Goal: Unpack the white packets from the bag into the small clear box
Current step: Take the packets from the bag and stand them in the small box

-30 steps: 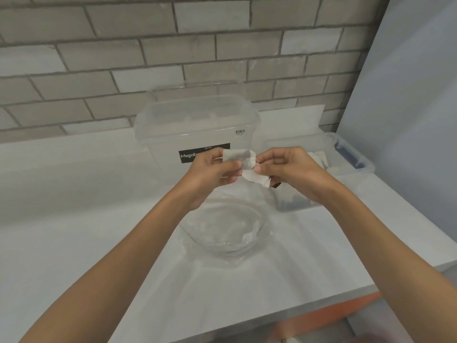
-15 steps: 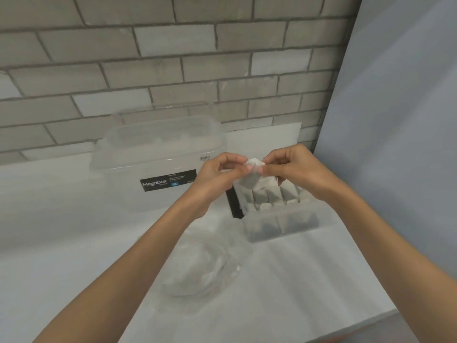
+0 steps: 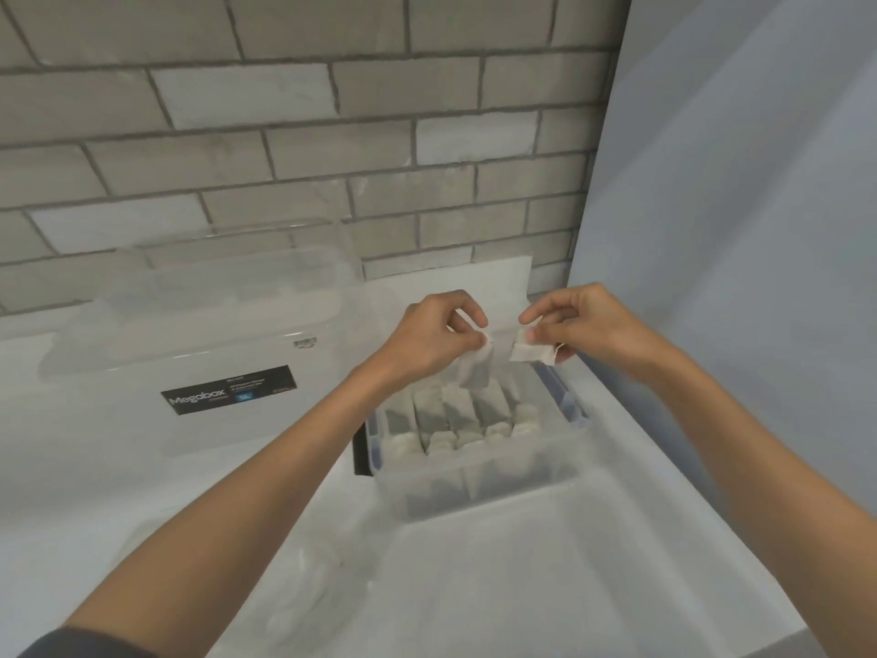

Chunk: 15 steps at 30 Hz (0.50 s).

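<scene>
Left hand (image 3: pixel 436 339) pinches a packet (image 3: pixel 474 375) hanging 12-to-6; right hand (image 3: pixel 576 325) pinches a second packet (image 3: pixel 531 352), held flat. The box (image 3: pixel 474 489) sits just below at 6 o'clock, likely nearer the left.

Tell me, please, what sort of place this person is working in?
Likely a storage or utility corner: a white counter against a grey brick wall, carrying a large clear storage box and a small clear box of white packets.

Packets (image 3: pixel 455 420) in small box (image 3: pixel 479 489); large box (image 3: pixel 142 334) left.
</scene>
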{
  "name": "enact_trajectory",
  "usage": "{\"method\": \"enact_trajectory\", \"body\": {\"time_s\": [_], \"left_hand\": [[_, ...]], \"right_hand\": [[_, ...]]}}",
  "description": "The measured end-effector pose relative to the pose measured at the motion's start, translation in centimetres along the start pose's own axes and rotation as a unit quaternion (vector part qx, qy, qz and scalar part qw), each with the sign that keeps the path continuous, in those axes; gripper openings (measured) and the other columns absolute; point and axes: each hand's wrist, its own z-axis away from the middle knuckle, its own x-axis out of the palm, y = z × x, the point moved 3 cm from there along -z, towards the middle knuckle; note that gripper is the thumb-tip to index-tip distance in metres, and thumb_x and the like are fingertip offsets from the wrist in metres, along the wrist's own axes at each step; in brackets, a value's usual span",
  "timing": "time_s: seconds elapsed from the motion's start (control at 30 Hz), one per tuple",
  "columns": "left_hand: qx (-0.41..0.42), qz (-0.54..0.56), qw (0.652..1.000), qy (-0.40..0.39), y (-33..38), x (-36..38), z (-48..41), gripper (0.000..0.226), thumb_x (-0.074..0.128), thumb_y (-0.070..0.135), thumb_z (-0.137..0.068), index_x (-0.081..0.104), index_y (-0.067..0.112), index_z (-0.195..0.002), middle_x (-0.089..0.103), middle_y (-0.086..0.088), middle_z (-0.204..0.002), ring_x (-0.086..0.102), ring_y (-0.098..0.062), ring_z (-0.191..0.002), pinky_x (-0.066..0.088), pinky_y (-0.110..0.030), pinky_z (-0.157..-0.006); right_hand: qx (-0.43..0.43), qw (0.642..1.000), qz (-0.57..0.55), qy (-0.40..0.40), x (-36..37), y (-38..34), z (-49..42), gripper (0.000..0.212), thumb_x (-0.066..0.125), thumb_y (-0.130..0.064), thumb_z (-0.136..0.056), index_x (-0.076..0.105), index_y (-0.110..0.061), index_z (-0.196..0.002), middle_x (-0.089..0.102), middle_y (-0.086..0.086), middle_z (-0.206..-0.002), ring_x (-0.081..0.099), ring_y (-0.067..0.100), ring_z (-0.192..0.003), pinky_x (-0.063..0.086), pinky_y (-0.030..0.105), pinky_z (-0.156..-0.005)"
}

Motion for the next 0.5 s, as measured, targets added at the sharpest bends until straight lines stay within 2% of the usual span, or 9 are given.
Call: {"method": "enact_trajectory", "body": {"time_s": [0.13, 0.23, 0.3, 0.37, 0.5], "left_hand": [[-0.041, -0.001, 0.999, -0.024, -1.1, 3.0, -1.8, 0.004, 0.065, 0.011, -0.082, 0.067, 0.014, -0.083, 0.072, -0.005, -0.081, 0.066, -0.013, -0.072, 0.05, -0.018, -0.066], [-0.058, -0.019, 0.997, -0.04, -2.1, 5.7, -3.1, 0.004, 0.065, 0.008, -0.084, 0.066, 0.011, -0.086, 0.071, -0.009, -0.082, 0.065, -0.013, -0.067, 0.045, -0.007, -0.054], [-0.06, -0.044, 0.996, -0.044, -2.8, 7.2, -3.8, 0.007, 0.065, 0.007, -0.084, 0.064, 0.012, -0.088, 0.069, -0.009, -0.082, 0.064, -0.016, -0.069, 0.046, -0.011, -0.055], [-0.055, -0.083, 0.994, -0.046, -3.7, 8.4, -4.5, 0.011, 0.062, 0.005, -0.085, 0.063, 0.014, -0.091, 0.067, -0.01, -0.086, 0.064, -0.02, -0.075, 0.049, -0.02, -0.063], [-0.042, -0.143, 0.988, -0.028, -4.8, 9.4, -5.0, 0.014, 0.054, 0.002, -0.088, 0.059, 0.015, -0.088, 0.065, -0.011, -0.095, 0.063, -0.024, -0.082, 0.05, -0.026, -0.07]], "right_hand": [[0.036, 0.997, -0.069, 0.014, -1.4, 2.4, -0.6, 0.019, 0.069, 0.002, -0.083, 0.069, -0.007, -0.1, 0.067, 0.0, -0.064, 0.067, 0.012, -0.063, 0.058, 0.025, -0.06], [0.065, 0.992, -0.111, 0.011, -1.8, 3.6, -1.0, 0.025, 0.063, 0.007, -0.084, 0.067, -0.005, -0.106, 0.065, 0.007, -0.074, 0.067, 0.017, -0.072, 0.061, 0.029, -0.063], [0.078, 0.989, -0.126, 0.0, -1.8, 4.2, -1.1, 0.026, 0.06, 0.008, -0.086, 0.067, -0.003, -0.108, 0.065, 0.013, -0.085, 0.067, 0.021, -0.077, 0.061, 0.031, -0.066], [0.082, 0.987, -0.137, -0.017, -1.8, 4.7, -1.1, 0.026, 0.057, 0.008, -0.087, 0.068, 0.0, -0.108, 0.067, 0.014, -0.091, 0.067, 0.022, -0.079, 0.061, 0.032, -0.068], [0.082, 0.983, -0.162, -0.036, -1.9, 5.3, -1.2, 0.024, 0.058, 0.007, -0.087, 0.068, -0.002, -0.107, 0.068, 0.013, -0.09, 0.067, 0.021, -0.074, 0.061, 0.03, -0.066]]}}
